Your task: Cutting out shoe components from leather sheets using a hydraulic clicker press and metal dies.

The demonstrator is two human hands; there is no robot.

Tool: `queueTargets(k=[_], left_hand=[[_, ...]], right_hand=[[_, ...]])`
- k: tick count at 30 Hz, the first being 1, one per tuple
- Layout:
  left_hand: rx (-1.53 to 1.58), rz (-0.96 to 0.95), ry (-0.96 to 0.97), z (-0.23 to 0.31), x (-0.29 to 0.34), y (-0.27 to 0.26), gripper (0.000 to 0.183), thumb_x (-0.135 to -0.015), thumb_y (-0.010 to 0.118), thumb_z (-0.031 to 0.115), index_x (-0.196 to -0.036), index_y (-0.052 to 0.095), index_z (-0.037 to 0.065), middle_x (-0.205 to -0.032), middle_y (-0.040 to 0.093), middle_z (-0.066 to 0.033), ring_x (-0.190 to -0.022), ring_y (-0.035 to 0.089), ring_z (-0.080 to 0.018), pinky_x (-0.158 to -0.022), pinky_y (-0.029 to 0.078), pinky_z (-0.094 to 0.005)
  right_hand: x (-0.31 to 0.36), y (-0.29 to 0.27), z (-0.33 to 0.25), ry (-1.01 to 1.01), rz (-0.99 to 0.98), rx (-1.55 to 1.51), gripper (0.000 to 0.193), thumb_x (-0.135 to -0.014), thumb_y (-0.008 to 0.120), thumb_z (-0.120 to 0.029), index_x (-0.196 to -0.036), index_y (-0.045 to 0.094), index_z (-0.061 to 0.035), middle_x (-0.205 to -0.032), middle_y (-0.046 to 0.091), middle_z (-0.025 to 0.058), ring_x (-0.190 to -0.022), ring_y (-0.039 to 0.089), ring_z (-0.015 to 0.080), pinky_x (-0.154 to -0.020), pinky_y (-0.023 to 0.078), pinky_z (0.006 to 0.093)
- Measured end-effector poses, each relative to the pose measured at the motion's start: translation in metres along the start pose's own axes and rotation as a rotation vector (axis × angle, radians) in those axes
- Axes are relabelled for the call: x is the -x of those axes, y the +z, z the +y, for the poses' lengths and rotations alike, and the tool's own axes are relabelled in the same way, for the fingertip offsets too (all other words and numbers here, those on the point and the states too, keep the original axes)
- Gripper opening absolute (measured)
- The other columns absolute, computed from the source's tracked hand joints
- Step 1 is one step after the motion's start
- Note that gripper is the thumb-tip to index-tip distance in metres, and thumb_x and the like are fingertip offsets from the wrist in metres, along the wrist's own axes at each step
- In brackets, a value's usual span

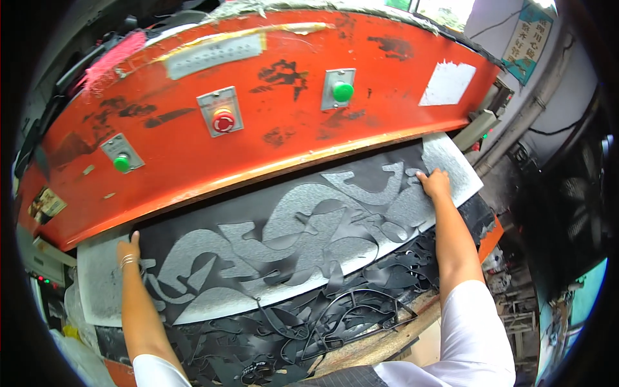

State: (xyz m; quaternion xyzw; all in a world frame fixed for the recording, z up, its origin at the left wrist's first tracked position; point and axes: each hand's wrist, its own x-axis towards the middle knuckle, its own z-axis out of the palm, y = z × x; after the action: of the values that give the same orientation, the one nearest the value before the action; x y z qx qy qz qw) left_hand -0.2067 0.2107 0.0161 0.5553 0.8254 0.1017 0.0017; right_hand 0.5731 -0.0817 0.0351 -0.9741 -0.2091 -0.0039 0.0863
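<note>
A black sheet (pixel 213 216), pierced by large curved cut-outs, stretches across a whitish cutting board (pixel 461 171). Grey board surface shows through the gaps, and thin strips of the sheet hang over the board's near edge. My left hand (pixel 129 250), a bracelet at its wrist, closes on the sheet's left end. At the far right end my right hand (pixel 436 184) grips the sheet's edge, thumb toward the middle. The fingertips under the sheet are hidden. Nearer to me, a black cutting die (pixel 351 320) with an open frame rests on a heap of black offcuts (pixel 225 345).
A red-orange press beam (pixel 284 129) spans the space just beyond the board. It carries a left green button (pixel 122 162), a red stop button (pixel 223 120) and a right green button (pixel 342 91). A worn wooden ledge (pixel 380 335) runs along the front.
</note>
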Motion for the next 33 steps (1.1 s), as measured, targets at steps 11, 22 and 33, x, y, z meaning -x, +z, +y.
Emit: queueTargets(k=[11,22,33], left_hand=[[-0.104,0.046,0.076,0.001,0.037,-0.013,0.053,-0.094,0.048,0.054,-0.101,0.062,0.004,-0.101,0.066,-0.0255,-0.096,0.063,-0.0437,-0.08,0.05,-0.0533],[-0.12,0.0,0.1,-0.074,0.113,-0.033,0.056,-0.093,0.048,0.054,-0.088,0.063,0.0,-0.093,0.064,-0.029,-0.09,0.06,-0.0491,-0.076,0.047,-0.0549],[0.417,0.078,0.616,-0.04,0.195,-0.06,0.02,-0.082,0.07,0.019,-0.085,0.06,0.002,-0.082,0.058,-0.0128,-0.075,0.055,-0.0309,-0.07,0.044,-0.0412]], right_hand=[[-0.021,0.008,0.031,-0.063,0.02,0.068,0.033,-0.099,0.045,-0.035,-0.122,0.048,-0.0122,-0.112,0.065,0.0244,-0.107,0.061,0.0429,-0.087,0.047,0.0533],[-0.012,-0.002,0.112,-0.229,0.077,0.134,0.032,-0.097,0.047,-0.025,-0.128,0.05,-0.0226,-0.104,0.067,0.02,-0.098,0.063,0.0403,-0.08,0.049,0.0511],[0.104,-0.043,0.044,-0.763,0.355,-0.109,0.057,-0.076,0.077,-0.029,-0.126,0.057,-0.0114,-0.12,0.058,0.0161,-0.109,0.054,0.0362,-0.093,0.045,0.0458]])
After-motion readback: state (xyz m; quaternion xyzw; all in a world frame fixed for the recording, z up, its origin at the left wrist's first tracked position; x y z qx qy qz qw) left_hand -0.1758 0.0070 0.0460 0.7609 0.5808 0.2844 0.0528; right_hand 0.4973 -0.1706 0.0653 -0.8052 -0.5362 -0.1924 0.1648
